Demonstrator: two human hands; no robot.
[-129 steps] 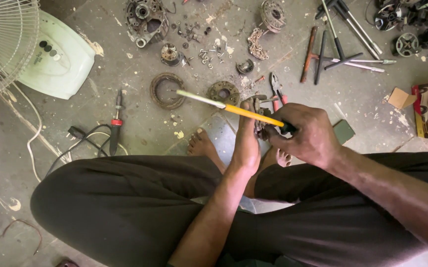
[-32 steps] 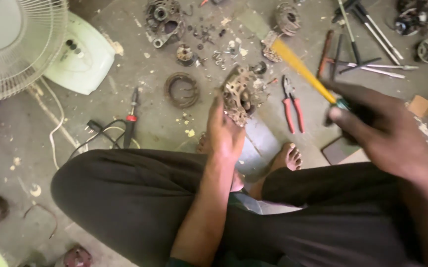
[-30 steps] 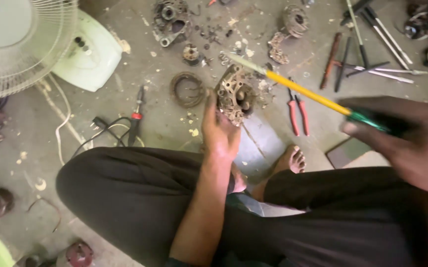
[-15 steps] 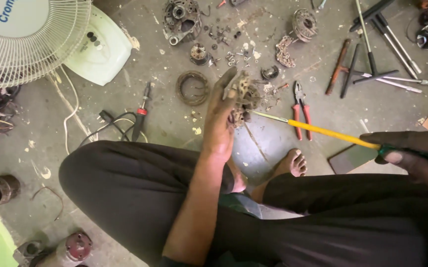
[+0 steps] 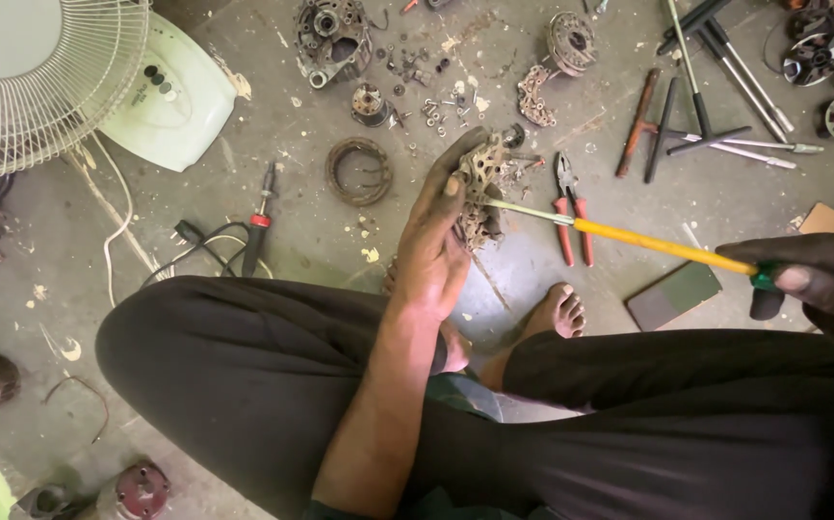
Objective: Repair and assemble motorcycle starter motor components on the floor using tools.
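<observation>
My left hand [image 5: 436,246] holds a rusty, dirty metal motor part [image 5: 481,188] up above the concrete floor, fingers wrapped around its left side. My right hand [image 5: 817,279] at the right edge grips the green handle of a long screwdriver [image 5: 643,241] with a yellow shaft. The screwdriver's metal tip touches the right side of the motor part. I sit cross-legged in dark trousers, and a bare foot [image 5: 554,313] shows below the tool.
Red-handled pliers [image 5: 571,212] lie just beyond the part. A coil ring [image 5: 358,171], a soldering iron [image 5: 258,226], small screws, more motor parts [image 5: 332,37] and long wrenches [image 5: 716,58] litter the floor. A white table fan [image 5: 46,77] stands at top left. A dark flat rectangle [image 5: 687,294] lies right.
My left hand lifted the motor part off the floor. My right hand swung the screwdriver down and rightward, and its tip now rests against the part. The view shifted left.
</observation>
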